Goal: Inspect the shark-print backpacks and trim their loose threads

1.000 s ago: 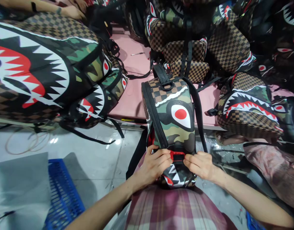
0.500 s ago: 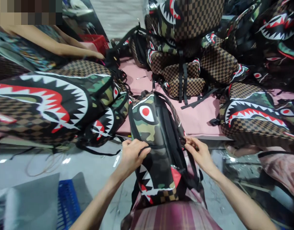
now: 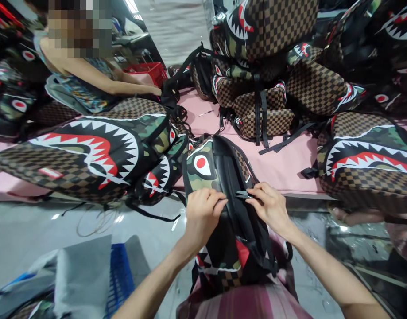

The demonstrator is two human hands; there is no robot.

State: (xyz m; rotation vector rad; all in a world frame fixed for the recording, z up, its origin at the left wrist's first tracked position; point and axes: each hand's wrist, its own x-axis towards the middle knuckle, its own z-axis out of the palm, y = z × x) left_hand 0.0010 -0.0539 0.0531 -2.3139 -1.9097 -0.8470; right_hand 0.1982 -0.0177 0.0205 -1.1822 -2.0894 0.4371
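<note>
A camouflage and checkered backpack [image 3: 203,179] with a shark eye and teeth rests on my lap and leans against the table edge. My left hand [image 3: 203,210] is closed in a pinch over its camouflage side; whatever lies between the fingertips is too small to make out. In my right hand [image 3: 269,208] is a pair of thread snips [image 3: 243,194], blades pointing left toward my left hand, above the backpack's black back panel [image 3: 234,177].
Shark-mouth backpacks lie to the left [image 3: 90,150] and right [image 3: 366,155] on the pink table [image 3: 283,161]. More checkered bags [image 3: 266,110] are piled at the back. A person [image 3: 100,82] works at the far left. A blue crate [image 3: 120,274] stands on the floor.
My right hand has come inward from the backpack's right edge, and the snips' blades now show over the back panel. My left hand has shifted right and slightly up. The view has swung left.
</note>
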